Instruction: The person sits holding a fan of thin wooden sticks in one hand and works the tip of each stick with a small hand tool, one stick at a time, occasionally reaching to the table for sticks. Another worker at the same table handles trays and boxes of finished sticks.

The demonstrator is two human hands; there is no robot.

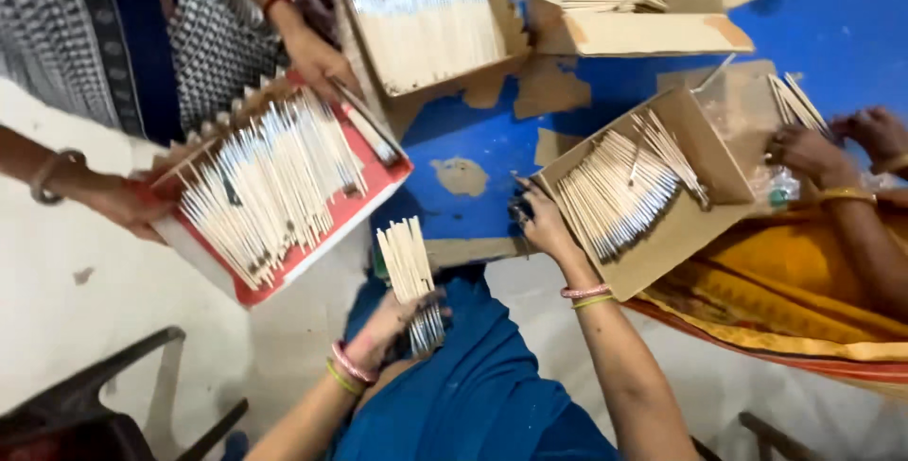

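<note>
My left hand (388, 327) grips a bundle of thin pale sticks (409, 262) with dark silvery ends, held upright over my blue-clothed lap. My right hand (541, 220) rests on the left rim of a tilted cardboard box (686, 234), with its fingers at the box's near corner. That box holds several more of the same sticks (619, 191), lying side by side.
To the left, another person's two hands (317, 59) hold a red-edged tray (374, 191) packed with sticks. A third person's hands (813, 154) at the right handle sticks over orange cloth. Two more stick-filled cardboard boxes (426, 31) stand on the blue surface behind.
</note>
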